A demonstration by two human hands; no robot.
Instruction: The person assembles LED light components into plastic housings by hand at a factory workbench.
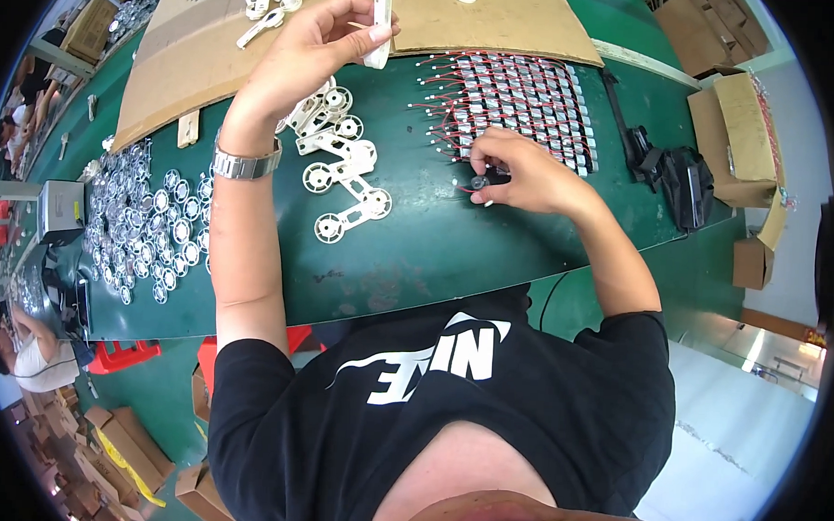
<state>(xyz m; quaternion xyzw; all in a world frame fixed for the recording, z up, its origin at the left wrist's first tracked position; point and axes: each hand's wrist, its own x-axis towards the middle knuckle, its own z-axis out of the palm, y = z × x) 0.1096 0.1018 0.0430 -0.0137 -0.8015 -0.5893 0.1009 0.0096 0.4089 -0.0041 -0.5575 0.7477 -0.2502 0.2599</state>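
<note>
My left hand is raised over the far middle of the table, its fingers closed around a long white plastic part. Just in front of the grid of wired parts, my right hand pinches a small dark round part with a thin red wire; my fingers partly cover it. Beyond that hand lie tight rows of small silver parts with red wires and white plugs. Between my arms, several white plastic frames with spoked round ends lie in a loose chain.
On the left spreads a heap of shiny spoked rings. Flattened cardboard covers the far table, with more white parts on it. At right are a black bag and an open carton. Another person sits at far left.
</note>
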